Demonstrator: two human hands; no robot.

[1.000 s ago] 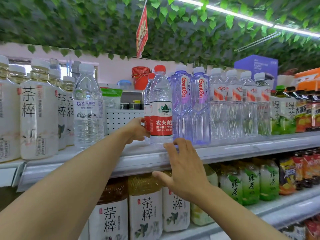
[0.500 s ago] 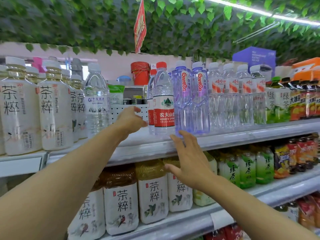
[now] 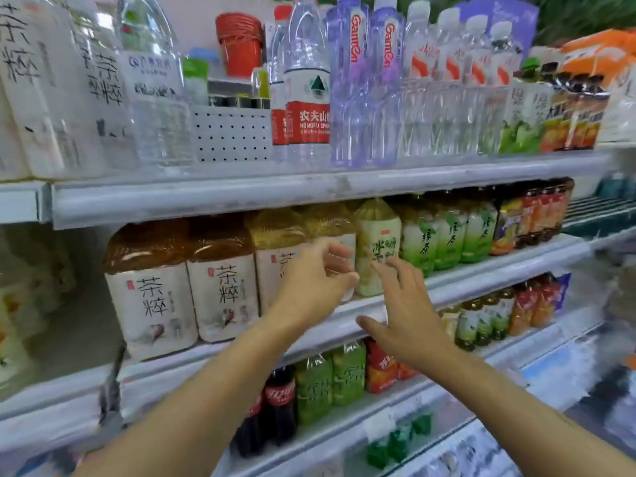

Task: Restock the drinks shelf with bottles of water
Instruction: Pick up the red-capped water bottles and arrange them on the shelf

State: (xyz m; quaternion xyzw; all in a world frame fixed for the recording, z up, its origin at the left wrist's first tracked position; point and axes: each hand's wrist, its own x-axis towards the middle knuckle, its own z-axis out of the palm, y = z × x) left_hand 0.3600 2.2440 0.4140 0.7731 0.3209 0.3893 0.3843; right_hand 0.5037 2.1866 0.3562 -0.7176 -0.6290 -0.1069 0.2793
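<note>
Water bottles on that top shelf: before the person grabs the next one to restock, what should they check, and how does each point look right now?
1. Left hand free: ok, holds nothing.
2. Right hand free: ok, fingers spread.
3. Red-label water bottle upright: ok.
4. Gap on top shelf beside it, before the perforated panel: ok, room shows.
5. Fresh water bottle within reach: cannot tell, none in view.
</note>
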